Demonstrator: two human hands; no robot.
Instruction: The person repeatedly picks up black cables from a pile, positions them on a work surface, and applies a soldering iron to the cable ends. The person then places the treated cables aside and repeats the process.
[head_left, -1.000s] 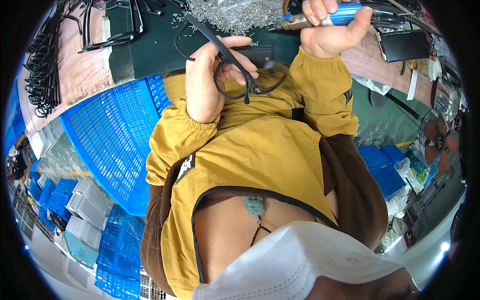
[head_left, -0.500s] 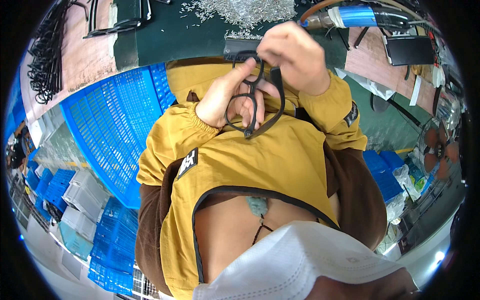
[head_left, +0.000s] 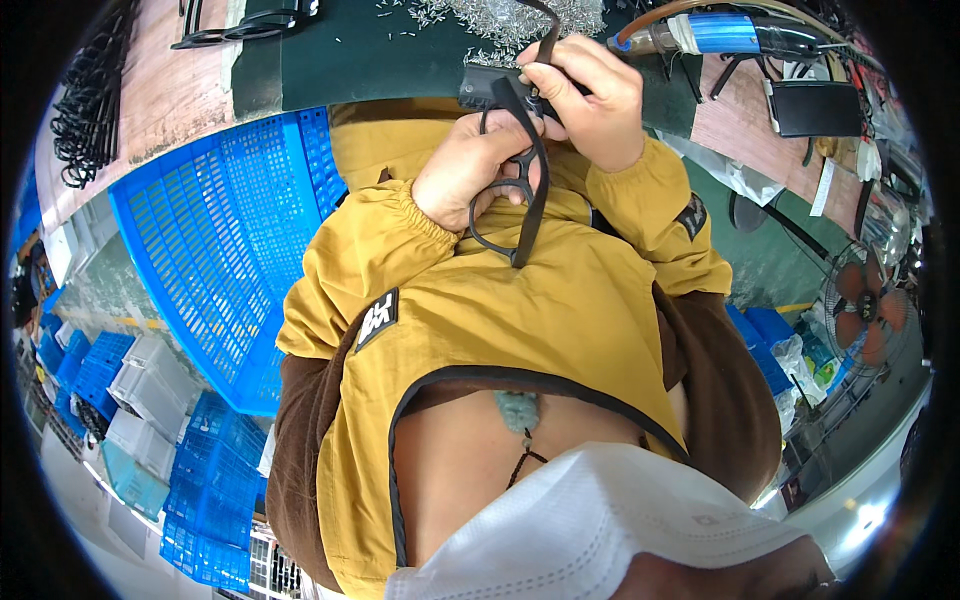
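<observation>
My left hand [head_left: 462,168] is closed around a black eyeglass frame [head_left: 514,183], held above my lap at the table's edge. One temple arm [head_left: 538,200] runs down across the frame toward me. In the fingers of my right hand [head_left: 597,105] is a second black temple arm [head_left: 548,38], pinched near the frame's upper corner and pointing up and away. The fingers hide where this arm and the frame come together. Just behind the hands, a dark block [head_left: 482,86] sits at the table edge.
A heap of tiny metal pins or screws [head_left: 510,20] lies on the dark green table mat [head_left: 340,65]. To its right is a blue-banded hand tool [head_left: 725,34] with a hose. More black glasses parts [head_left: 90,130] lie left. A blue crate [head_left: 215,240] stands below the table's left edge.
My right hand now has a second temple arm in its fingers, brought to the frame. The frame has turned in my left hand, and its attached temple arm has swung across it.
</observation>
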